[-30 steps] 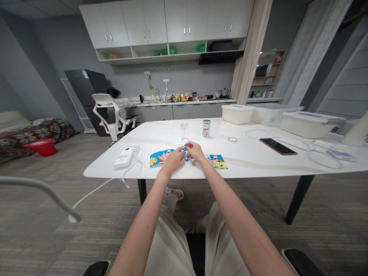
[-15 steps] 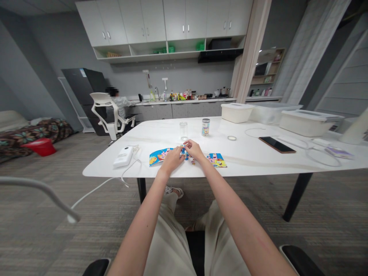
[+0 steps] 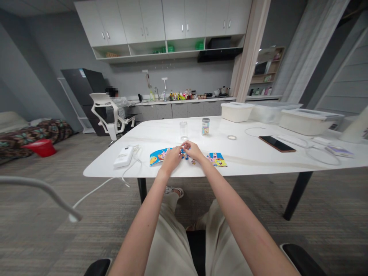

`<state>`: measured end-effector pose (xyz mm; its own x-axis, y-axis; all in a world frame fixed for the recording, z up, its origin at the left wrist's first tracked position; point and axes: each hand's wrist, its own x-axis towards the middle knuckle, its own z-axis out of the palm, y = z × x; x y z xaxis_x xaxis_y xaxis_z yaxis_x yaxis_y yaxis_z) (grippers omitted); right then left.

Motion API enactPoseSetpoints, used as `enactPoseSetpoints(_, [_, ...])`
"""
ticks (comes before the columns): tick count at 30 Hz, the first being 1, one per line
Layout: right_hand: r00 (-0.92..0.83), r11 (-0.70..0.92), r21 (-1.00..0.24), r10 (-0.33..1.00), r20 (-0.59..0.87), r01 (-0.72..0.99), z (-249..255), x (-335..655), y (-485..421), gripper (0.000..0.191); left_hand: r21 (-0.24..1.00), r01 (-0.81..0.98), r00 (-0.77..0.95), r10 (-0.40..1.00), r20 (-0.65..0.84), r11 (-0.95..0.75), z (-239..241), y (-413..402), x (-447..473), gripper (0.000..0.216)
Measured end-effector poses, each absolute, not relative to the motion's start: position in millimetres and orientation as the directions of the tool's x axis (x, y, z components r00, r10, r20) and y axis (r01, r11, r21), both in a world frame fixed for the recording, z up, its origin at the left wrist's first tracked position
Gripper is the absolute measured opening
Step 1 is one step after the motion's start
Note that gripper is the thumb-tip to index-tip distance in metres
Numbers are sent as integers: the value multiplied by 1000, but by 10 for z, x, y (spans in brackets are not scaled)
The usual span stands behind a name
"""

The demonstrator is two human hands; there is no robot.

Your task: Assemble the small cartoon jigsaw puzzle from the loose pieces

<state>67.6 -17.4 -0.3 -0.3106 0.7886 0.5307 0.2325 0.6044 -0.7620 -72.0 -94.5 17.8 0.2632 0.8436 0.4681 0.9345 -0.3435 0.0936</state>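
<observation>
Left hand [image 3: 173, 156] and right hand [image 3: 193, 150] have drawn closer at twelve o'clock, apparently working small pieces [image 3: 185, 155], grips impossible to tell.

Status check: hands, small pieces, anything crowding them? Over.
Left hand and right hand close together at small multicoloured pieces; grip unclear. Hands partly cover pieces. Printed paper either side; clear jar upright just beyond.

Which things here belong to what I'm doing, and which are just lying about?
In use:
small colourful pieces by your left hand and right hand
blue printed sheet
likely clear jar, picture jar, round lid

Seemingly just lying about:
phone
white device
storage boxes
red bucket
</observation>
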Motion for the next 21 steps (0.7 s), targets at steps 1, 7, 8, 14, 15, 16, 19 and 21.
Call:
enactPoseSetpoints(1, [-320,604,-764,787,528,225,-2,674,-180,26,93,937,257,844,470,-337,182,-950,-718,21])
enactPoseSetpoints(7, [-351,588,-782,791,501,208,10,676,-211,27,104,944,226,841,491,-314,190,-969,-717,19])
enactPoseSetpoints(8, [-354,586,-783,792,498,209,12,678,-214,26,106,943,225,841,492,-314,189,-969,-717,19])
enactPoseSetpoints(14, [-352,592,-780,788,506,204,19,682,-216,27,111,941,229,842,489,-320,201,-970,-708,21])
enactPoseSetpoints(15, [-346,592,-779,789,508,205,19,680,-216,27,109,941,229,843,486,-319,205,-972,-707,22])
enactPoseSetpoints(16, [-342,594,-778,789,511,206,19,678,-216,27,108,942,230,844,485,-318,209,-975,-706,22])
enactPoseSetpoints(19, [-338,598,-775,786,518,205,18,672,-214,25,99,941,239,841,485,-324,214,-978,-708,23])
enactPoseSetpoints(21, [-333,593,-778,790,515,205,15,669,-213,25,91,939,250,838,485,-333,211,-975,-711,23])
